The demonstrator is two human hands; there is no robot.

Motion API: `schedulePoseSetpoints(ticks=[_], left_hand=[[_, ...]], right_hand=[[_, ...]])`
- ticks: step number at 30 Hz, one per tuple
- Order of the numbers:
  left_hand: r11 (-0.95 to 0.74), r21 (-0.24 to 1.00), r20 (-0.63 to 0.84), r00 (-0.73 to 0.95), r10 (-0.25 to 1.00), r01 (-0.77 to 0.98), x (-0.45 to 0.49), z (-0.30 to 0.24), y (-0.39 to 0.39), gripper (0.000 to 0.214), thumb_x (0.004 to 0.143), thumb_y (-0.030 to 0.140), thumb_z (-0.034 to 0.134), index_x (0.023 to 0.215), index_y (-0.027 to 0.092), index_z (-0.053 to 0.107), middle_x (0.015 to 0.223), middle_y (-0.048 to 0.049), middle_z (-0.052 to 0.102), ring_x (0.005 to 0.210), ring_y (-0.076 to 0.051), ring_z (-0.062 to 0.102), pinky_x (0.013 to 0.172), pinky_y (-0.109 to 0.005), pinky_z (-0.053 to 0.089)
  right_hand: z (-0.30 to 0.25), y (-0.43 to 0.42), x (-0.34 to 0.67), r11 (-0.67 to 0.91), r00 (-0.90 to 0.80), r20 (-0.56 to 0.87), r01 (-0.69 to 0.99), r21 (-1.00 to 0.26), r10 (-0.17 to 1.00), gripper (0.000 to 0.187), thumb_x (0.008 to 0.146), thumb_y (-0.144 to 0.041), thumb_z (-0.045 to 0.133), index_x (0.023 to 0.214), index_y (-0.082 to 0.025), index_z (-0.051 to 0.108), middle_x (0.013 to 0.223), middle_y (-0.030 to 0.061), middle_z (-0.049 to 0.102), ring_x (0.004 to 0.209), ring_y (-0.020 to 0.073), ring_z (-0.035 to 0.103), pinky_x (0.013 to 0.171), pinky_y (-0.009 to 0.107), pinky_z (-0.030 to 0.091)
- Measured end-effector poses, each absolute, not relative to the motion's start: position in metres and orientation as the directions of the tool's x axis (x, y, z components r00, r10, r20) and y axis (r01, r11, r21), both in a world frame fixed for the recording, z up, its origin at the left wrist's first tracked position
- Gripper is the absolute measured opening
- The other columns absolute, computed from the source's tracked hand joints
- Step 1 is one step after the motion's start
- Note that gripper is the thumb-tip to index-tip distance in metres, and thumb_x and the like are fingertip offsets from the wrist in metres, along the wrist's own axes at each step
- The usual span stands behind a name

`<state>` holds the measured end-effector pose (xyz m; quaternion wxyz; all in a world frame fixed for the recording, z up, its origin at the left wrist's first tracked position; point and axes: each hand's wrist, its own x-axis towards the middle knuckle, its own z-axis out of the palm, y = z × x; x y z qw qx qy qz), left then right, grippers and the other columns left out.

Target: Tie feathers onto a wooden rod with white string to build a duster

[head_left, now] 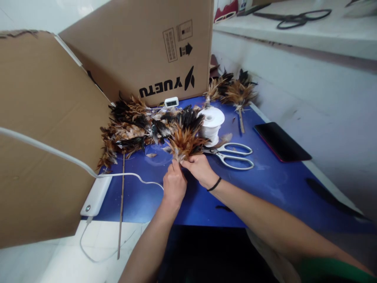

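Note:
Both of my hands meet at the base of a brown and black feather bunch [185,141], whose feathers fan upward, away from me. My left hand [174,181] is closed round the bottom of the bunch; whatever else sits inside the fist is hidden. Fingers of my right hand [200,169], with a black band at the wrist, pinch the same base from the right. Just behind the bunch stands a white spool of cord [211,125]. Silver-handled scissors [232,154] lie right of it, their blades partly hidden by the feathers.
A pile of feathers [129,127] covers the table's back left, with a thin stick [121,208] jutting past the front edge. Feather dusters [240,94] lie back right, near a dark phone [281,141]. Cardboard boxes [118,51] wall the back and left. A white power strip [97,194] trails cables.

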<state>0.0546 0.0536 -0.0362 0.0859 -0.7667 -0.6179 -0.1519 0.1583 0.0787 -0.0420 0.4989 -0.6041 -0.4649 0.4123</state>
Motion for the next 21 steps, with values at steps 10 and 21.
schedulePoseSetpoints(ticks=[10, 21], left_hand=[[-0.213, -0.168, 0.381, 0.263, 0.886, 0.962, 0.061, -0.036, 0.051, 0.041, 0.088, 0.007, 0.029, 0.123, -0.002, 0.048, 0.083, -0.0142, 0.059, 0.07, -0.018, 0.062, 0.061, -0.027, 0.051], [-0.333, 0.219, 0.537, 0.172, 0.826, 0.917, 0.068, -0.029, 0.043, 0.043, 0.089, 0.012, 0.034, 0.128, -0.002, 0.044, 0.109, -0.025, 0.059, 0.099, -0.026, 0.06, 0.08, -0.036, 0.05]], right_hand=[[-0.023, 0.072, 0.155, -0.076, 0.154, -0.089, -0.086, -0.993, 0.984, 0.031, 0.064, -0.039, 0.059, 0.046, -0.016, 0.047, 0.049, -0.0048, 0.037, 0.051, 0.0076, 0.031, 0.048, 0.024, 0.025], [-0.013, 0.07, 0.159, -0.069, 0.12, -0.104, -0.266, -0.962, 0.987, 0.04, 0.063, -0.047, 0.065, 0.047, -0.017, 0.043, 0.046, -0.0067, 0.034, 0.047, 0.0056, 0.028, 0.044, 0.023, 0.023]])
